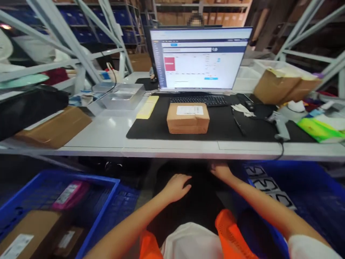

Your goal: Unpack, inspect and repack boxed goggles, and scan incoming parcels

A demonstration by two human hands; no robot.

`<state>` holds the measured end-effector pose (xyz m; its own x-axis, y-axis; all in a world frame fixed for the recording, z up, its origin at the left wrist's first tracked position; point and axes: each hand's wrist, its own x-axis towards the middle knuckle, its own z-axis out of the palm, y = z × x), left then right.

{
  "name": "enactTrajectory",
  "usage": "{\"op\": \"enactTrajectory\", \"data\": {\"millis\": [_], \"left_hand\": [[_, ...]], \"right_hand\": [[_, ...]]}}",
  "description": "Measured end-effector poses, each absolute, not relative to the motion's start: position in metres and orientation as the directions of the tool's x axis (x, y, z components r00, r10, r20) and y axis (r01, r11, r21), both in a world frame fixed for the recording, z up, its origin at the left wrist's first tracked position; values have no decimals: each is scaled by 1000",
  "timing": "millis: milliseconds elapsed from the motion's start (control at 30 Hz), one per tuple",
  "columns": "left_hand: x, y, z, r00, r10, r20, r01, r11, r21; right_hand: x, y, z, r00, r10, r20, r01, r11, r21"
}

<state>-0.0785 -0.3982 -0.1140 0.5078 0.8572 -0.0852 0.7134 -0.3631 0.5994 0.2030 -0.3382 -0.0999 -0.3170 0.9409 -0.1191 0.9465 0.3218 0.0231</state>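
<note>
My left hand (177,185) lies on my dark-clothed lap below the table edge, palm down. Its thumb stands apart from the fingers, and nothing is in it. Near the underside of the table front is my right hand (221,170); its fingers are in shadow and partly hidden, so what they do is unclear. Above both hands, on the black desk mat (148,129), sits a taped brown cardboard box (188,124) with a white label on top. Neither hand touches this box. Behind it are a black keyboard (198,101) and a lit monitor (199,64).
At left, a blue crate (104,180) holds labelled parcels; another blue crate (318,201) stands right. A barcode scanner (280,126), a pen (239,124) and a green packet (319,129) lie at right. Yellow paper (147,107) and a brown parcel (55,129) are left. A person sits behind the monitor.
</note>
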Motion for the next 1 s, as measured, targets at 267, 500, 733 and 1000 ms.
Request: {"op": "enactTrajectory", "data": {"millis": [267,500,733,1000], "left_hand": [[-15,-428,-130,504,858,103,576,-423,700],[12,-476,-74,321,909,265,237,-348,907],[-10,-504,-37,375,898,232,52,-270,962],[-49,-488,-7,594,768,240,-144,-193,971]], "right_hand": [[194,-432,-37,-429,900,78,893,436,-114],[183,-469,86,-430,875,223,902,427,66],[173,-475,114,-494,825,275,813,550,-190],[171,-484,139,-712,577,400,529,815,-234]]}}
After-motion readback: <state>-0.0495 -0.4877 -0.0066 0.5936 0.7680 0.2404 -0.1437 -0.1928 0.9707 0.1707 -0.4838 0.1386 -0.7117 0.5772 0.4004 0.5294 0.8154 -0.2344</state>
